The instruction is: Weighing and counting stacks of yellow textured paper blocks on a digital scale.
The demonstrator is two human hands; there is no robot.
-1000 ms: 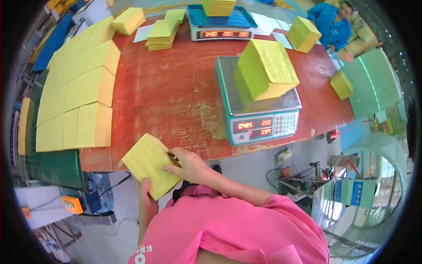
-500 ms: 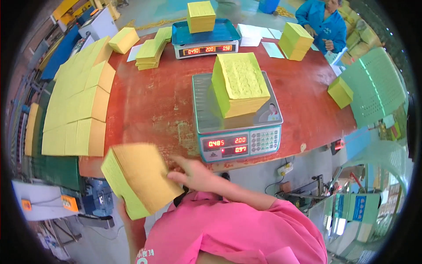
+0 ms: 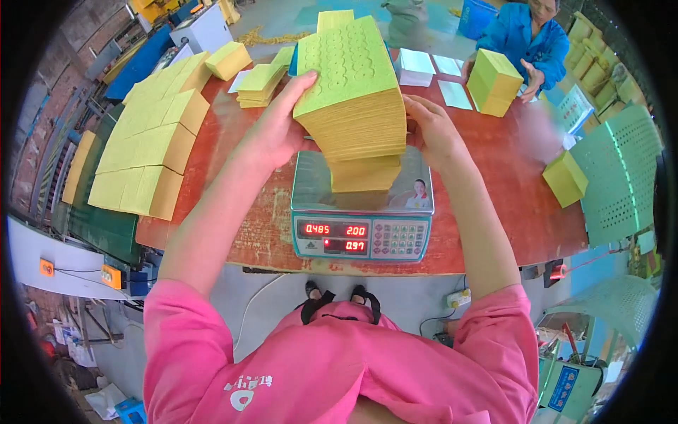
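Between my two hands is a thick stack of yellow paper (image 3: 353, 106) with rows of round pressed marks on its top. My left hand (image 3: 282, 127) grips its left side, thumb near the top edge. On the opposite side, my right hand (image 3: 434, 134) presses with its fingers along the edge. Below it, a second yellow paper stack (image 3: 364, 175) rests on the plate of a digital scale (image 3: 311, 187); whether the two stacks touch I cannot tell. The scale's red display is lit.
Several yellow paper stacks (image 3: 138, 159) line the red table's (image 3: 240, 205) left side. Low paper piles (image 3: 261, 83) and white sheets (image 3: 455, 94) lie farther back. At the far right, a person in blue (image 3: 533, 42) has hands around another stack (image 3: 493, 83). A yellow block (image 3: 565, 178) sits at the right edge.
The paper stack in my left hand has moved from the table's near left to above the scale. My right hand has come onto it too. The person in blue now reaches around a stack.
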